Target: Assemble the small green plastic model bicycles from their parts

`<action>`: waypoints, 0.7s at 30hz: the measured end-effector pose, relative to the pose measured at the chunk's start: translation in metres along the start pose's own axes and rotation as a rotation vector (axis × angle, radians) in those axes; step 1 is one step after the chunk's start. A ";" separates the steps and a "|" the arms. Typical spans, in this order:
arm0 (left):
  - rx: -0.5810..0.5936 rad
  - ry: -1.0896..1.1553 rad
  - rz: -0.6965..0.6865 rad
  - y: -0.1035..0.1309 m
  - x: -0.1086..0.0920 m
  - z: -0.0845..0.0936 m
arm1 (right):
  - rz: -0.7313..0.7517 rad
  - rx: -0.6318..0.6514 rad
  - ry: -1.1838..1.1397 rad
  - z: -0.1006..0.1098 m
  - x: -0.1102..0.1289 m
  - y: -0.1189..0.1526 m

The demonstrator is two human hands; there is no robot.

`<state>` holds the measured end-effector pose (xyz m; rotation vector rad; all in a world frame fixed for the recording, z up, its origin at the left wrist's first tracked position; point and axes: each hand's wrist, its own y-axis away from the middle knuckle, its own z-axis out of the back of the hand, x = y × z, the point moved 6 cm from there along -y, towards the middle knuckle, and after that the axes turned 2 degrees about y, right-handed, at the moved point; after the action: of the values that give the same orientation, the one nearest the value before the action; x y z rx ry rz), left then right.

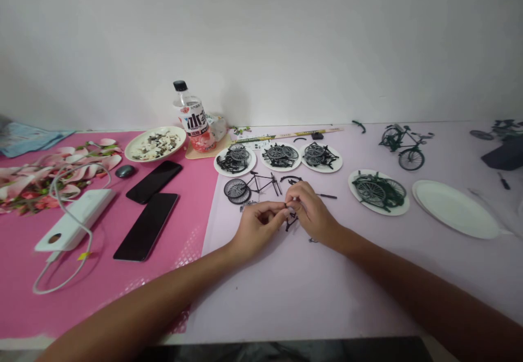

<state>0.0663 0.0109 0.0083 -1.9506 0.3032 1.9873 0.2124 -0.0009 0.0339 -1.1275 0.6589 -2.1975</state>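
Observation:
My left hand (261,224) and my right hand (309,209) meet over the pale sheet, fingertips pinched together. Between them is a tiny dark part, mostly covered by the fingers, so its kind is unclear. Just beyond my left hand lie a black model bicycle frame (261,183) and two spoked wheels (237,190), one overlapping the other. A black curved piece (291,178) is right behind my right hand, and a thin black rod (327,196) lies to its right. Another small black part (291,222) shows beneath the fingers.
Plates of black bicycle parts (235,172) stand behind the hands, with a plate of green parts (378,210) to the right. Further right are an assembled green model bicycle (404,145) and white plates (453,209). Two phones (146,228), a power bank (75,220) and a bottle (195,120) are left.

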 end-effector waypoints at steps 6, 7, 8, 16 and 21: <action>-0.001 -0.024 -0.037 0.001 -0.002 0.000 | -0.003 -0.004 0.012 0.001 0.000 -0.001; -0.002 -0.039 -0.050 0.001 -0.003 0.001 | -0.013 -0.005 0.011 0.001 0.000 -0.001; -0.002 -0.057 -0.065 0.001 -0.005 0.001 | -0.027 -0.007 0.006 0.001 -0.001 -0.001; -0.023 -0.146 -0.165 0.001 -0.011 0.003 | -0.157 -0.024 -0.112 0.000 -0.010 0.002; -0.036 -0.146 -0.177 0.001 -0.008 0.003 | -0.183 -0.034 -0.132 -0.001 -0.013 0.002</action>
<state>0.0631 0.0108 0.0161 -1.7742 0.0563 2.0169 0.2186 0.0060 0.0251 -1.3867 0.5576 -2.2454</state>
